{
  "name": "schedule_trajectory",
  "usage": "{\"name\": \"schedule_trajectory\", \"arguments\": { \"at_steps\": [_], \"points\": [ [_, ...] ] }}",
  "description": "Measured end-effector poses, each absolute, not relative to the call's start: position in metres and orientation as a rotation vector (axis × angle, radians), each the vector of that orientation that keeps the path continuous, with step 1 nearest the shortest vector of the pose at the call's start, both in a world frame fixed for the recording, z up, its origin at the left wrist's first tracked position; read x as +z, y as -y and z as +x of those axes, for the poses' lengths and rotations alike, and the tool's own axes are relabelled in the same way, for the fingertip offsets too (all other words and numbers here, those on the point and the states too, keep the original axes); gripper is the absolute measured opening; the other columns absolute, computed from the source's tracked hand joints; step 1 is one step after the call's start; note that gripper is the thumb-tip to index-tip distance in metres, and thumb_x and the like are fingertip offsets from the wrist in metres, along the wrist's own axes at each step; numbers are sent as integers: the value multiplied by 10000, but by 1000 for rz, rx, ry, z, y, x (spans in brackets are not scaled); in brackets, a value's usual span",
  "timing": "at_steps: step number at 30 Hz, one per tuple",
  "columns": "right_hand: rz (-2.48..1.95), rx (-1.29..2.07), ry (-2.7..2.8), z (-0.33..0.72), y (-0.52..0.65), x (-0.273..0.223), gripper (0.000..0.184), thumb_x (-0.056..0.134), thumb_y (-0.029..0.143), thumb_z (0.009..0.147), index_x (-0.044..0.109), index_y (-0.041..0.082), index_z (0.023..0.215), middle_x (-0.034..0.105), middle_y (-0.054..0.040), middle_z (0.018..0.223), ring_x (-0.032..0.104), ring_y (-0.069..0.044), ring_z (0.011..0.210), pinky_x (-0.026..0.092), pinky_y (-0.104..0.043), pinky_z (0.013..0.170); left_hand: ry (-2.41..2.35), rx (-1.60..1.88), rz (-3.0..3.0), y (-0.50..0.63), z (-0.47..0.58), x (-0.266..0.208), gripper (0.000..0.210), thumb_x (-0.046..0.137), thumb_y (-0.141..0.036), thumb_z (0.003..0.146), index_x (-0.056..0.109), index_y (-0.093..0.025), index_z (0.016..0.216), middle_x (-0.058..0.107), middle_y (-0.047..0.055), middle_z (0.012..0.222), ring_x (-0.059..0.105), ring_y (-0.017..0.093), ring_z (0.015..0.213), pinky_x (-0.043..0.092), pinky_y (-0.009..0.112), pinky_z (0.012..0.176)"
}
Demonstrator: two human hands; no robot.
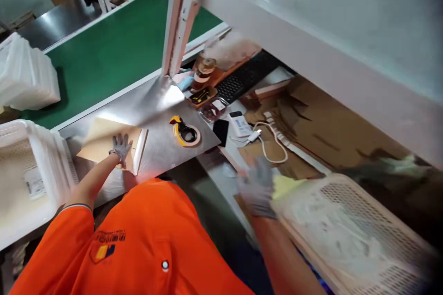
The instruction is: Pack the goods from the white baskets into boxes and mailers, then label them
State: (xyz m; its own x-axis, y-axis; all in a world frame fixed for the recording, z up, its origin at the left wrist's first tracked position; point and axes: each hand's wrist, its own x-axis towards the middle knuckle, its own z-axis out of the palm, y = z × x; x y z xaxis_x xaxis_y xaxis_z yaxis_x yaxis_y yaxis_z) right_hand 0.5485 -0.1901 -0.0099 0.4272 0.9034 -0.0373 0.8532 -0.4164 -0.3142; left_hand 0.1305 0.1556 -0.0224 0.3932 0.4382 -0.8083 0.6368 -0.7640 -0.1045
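My left hand (122,148), in a grey glove, lies with fingers spread on a tan paper mailer (97,134). The mailer rests flat on the metal worktop (157,150), a white strip along its right edge. To the right of it is a yellow and black tape dispenser (178,131) with a roll of tape. My right hand (258,186), also gloved, is smeared by motion beside the left end of a pale perforated basket (374,198). Something yellow and flat (289,187) shows just beyond that hand; whether the fingers touch it I cannot tell.
White crates (55,156) stand at the left, with a stack of white trays (29,73) behind. A green conveyor belt (114,46) runs along the back. A metal post (180,18) and shelf (311,46) rise nearby. A keyboard (238,80), phone (220,132) and white cable (277,147) lie right.
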Motion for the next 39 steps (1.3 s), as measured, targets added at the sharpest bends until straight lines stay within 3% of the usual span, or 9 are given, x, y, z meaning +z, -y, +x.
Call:
{"name": "schedule_trajectory", "arguments": {
  "at_steps": [4, 7, 10, 12, 20, 26, 31, 36, 39],
  "points": [
    [-2137, 779, 1836, 415, 94, -44, 533, 536, 200, 1082, 699, 27, 1559, 622, -262, 1677, 540, -328, 1620, 460, -466, 1359, -912, -1232, 2465, -144, 120, -33, 1568, 1112, -314, 525, 286, -171, 1850, -107, 326, 1908, -194, 651, 1717, -44, 885, 1308],
    [-2011, 1116, 2036, 330, 33, -66, 698, 592, 214, 1027, 549, -33, 1678, 466, -321, 1780, 378, -432, 1716, 277, -584, 1436, -888, -1160, 2457, -138, 112, -41, 1541, 1108, -236, 494, 345, -182, 1832, -61, 301, 1922, -162, 652, 1726, -23, 910, 1307],
    [-2022, 1120, 2085, 288, 2, -82, 785, 560, 300, 1066, 405, -55, 1749, 296, -325, 1862, 238, -448, 1769, 162, -607, 1456, -896, -1089, 2426, -132, 107, -48, 1618, 1105, -158, 419, 343, -280, 1841, -11, 219, 1948, -163, 624, 1745, -43, 934, 1308],
    [-2008, 1105, 2093, 280, -5, -91, 823, 536, 371, 1099, 342, -66, 1769, 224, -318, 1890, 196, -440, 1781, 135, -575, 1465, -894, -1073, 2426, -128, 105, -53, 1641, 1105, -177, 433, 294, -248, 1858, -32, 222, 1948, -142, 608, 1756, -74, 888, 1343],
    [-1917, 1059, 2211, 281, -30, -108, 821, 536, 423, 1148, 319, -60, 1776, 119, -326, 1907, 108, -455, 1790, 110, -605, 1440, -869, -846, 2465, -115, 92, -58, 1408, 1010, -254, 594, 324, -68, 1810, 94, 292, 1932, -12, 573, 1776, -35, 796, 1401],
    [-1938, 997, 2292, 305, -72, -104, 1002, 651, 555, 1075, 287, -24, 1806, 141, -315, 1909, 105, -451, 1793, 114, -589, 1436, -902, -744, 2390, -63, 69, -59, 612, 656, -242, 1039, 622, -248, 1650, 425, 143, 1866, 300, 416, 1763, 134, 744, 1418],
    [-1904, 932, 2374, 330, -100, -100, 919, 621, 524, 1079, 361, -5, 1784, 276, -311, 1879, 223, -451, 1751, 184, -564, 1413, -1000, -603, 2362, 14, 45, -59, 809, 830, -450, 939, 619, -121, 1647, 387, 250, 1856, 301, 500, 1745, 163, 774, 1408],
    [-1899, 747, 2476, 336, -96, -97, 779, 570, 459, 1065, 527, -25, 1674, 429, -350, 1786, 361, -490, 1670, 330, -619, 1342, -1207, -414, 2382, 62, 28, -56, 460, 588, -198, 1103, 729, -206, 1541, 640, 172, 1694, 568, 371, 1591, 362, 716, 1343],
    [-1926, 588, 2487, 343, -86, -93, 691, 535, 462, 1044, 698, -32, 1500, 526, -385, 1684, 434, -546, 1602, 445, -655, 1234, -1331, -380, 2389, 76, 17, -56, 434, 514, -227, 1141, 741, -204, 1511, 638, 153, 1699, 581, 372, 1569, 384, 685, 1344]
  ]
}}
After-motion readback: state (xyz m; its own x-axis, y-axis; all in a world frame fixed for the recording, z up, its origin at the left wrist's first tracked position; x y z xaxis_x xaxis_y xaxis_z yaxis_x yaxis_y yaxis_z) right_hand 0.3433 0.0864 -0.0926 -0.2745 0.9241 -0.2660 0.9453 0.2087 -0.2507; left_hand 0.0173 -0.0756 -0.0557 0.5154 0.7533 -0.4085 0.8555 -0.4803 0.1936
